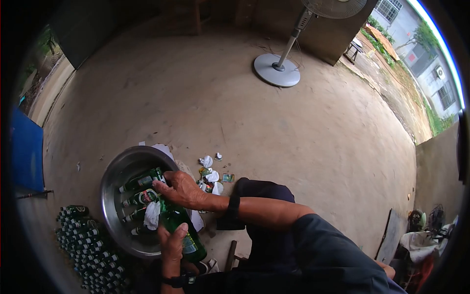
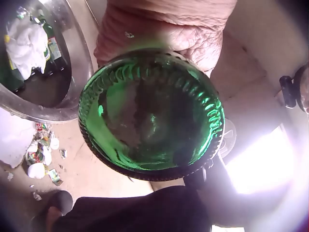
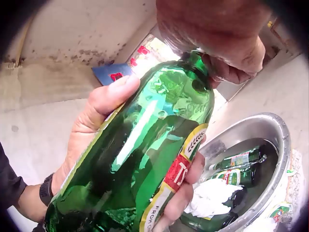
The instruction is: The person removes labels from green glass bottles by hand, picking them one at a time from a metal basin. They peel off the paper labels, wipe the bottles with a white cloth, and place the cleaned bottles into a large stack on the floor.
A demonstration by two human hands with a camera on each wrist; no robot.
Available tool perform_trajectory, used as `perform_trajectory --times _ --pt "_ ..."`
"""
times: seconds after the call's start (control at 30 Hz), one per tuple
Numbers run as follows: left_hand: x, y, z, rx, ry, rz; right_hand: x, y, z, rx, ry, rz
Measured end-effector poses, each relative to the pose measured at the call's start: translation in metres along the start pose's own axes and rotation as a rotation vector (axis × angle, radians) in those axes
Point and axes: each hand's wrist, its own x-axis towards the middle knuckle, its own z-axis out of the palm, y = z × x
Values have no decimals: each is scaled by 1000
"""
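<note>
A green glass beer bottle (image 1: pixel 192 246) is held tilted beside the metal basin, its neck toward the basin. My left hand (image 1: pixel 172 245) grips its body, thumb on one side and fingers curled round the label side in the right wrist view. At the bottle's neck, my right hand (image 1: pixel 183 190) has its fingers curled in; in the right wrist view the right hand (image 3: pixel 217 43) covers the mouth. The left wrist view looks onto the ribbed bottle base (image 2: pixel 152 116), with most of the left hand hidden behind it.
Several green bottles (image 1: pixel 142 197) and a crumpled white wad (image 1: pixel 152 215) lie in the metal basin (image 1: pixel 108 196). Many more bottles (image 1: pixel 88 245) stand at lower left. Torn label scraps (image 1: pixel 211 175) litter the floor. A standing fan (image 1: pixel 277 70) is farther off.
</note>
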Motion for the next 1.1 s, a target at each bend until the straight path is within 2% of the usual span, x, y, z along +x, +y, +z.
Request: perform_trajectory --times 0.17,0.23,0.33,0.53,0.6,0.87,1.1 --pt "-2 2 5 71 23 42 0 -1 5 -44 -10 43" --pt "-2 5 4 90 38 68 -1 0 5 103 -94 -22" --pt "-2 9 -2 43 39 34 -1 -1 8 259 -97 -124" --pt "1 12 -4 36 39 21 -9 -6 4 91 -4 -228" --pt "0 16 -2 5 31 -2 -10 -12 -3 14 -58 -205" --pt "3 10 -5 29 5 46 -10 -3 -3 -107 17 -378" --pt "1 12 -1 93 -13 60 -8 -3 -1 -148 63 -281"
